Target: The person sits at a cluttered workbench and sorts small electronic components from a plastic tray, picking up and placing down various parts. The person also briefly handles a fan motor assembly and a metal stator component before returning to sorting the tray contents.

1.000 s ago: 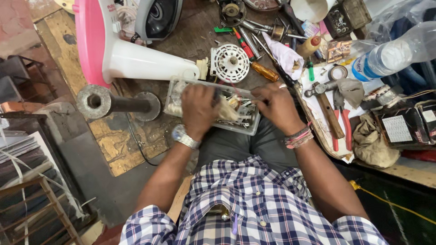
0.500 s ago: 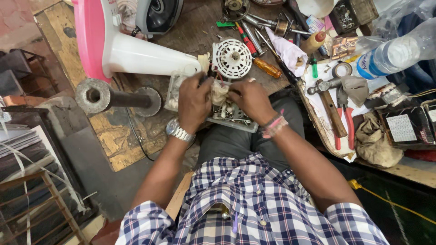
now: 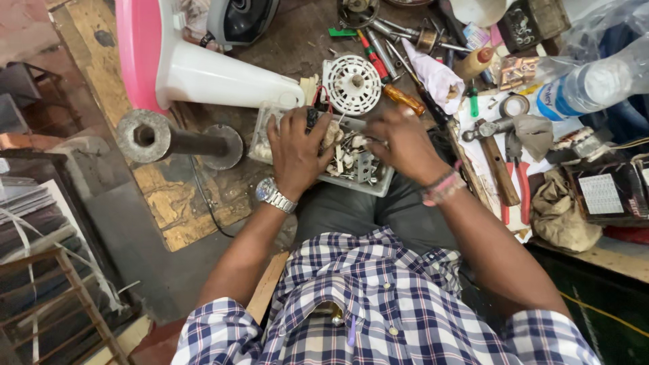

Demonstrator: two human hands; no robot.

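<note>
A: Head view, looking down. What work is in hand?

B: Sorting, I'd judge. A clear plastic tray [image 3: 370, 184] rests on the person's lap, against the edge of the table [image 3: 297, 40], and both hands are in it. The tray holds a heap of small pale and metal parts.

A: And the fingers?

B: The left hand [image 3: 295, 150] has its fingers bent over the far end of the tray, touching a small dark part with red wire [image 3: 315, 116]. I cannot tell whether they are clenched on it. The right hand [image 3: 405, 142] lies knuckles up over the tray's right end, with its fingertips hidden beneath it, so I can't tell its grasp either.

A: What would lifting one piece out of that heap call for?

B: A fine pinch, I think. The pieces lie tangled and touching, so a neighbour could snag and come up with it. The tray is only balanced on the legs and might tip.

A: Counts?

B: There are two hands and one tray. The parts in the tray are too many and too small to count. Just beyond the tray there is one white ribbed disc [image 3: 351, 84]. I make out three screwdriver handles: one orange [image 3: 403, 99], one red [image 3: 374, 62] and one green [image 3: 474, 105]. To the right are one hammer [image 3: 497, 161], one pair of red-handled pliers [image 3: 521, 192] and one clear bottle [image 3: 588, 88]. To the left are one flanged metal pipe [image 3: 177, 140] and one pink-and-white stand [image 3: 203, 71]. The left wrist carries one wristwatch [image 3: 274, 195].
</note>
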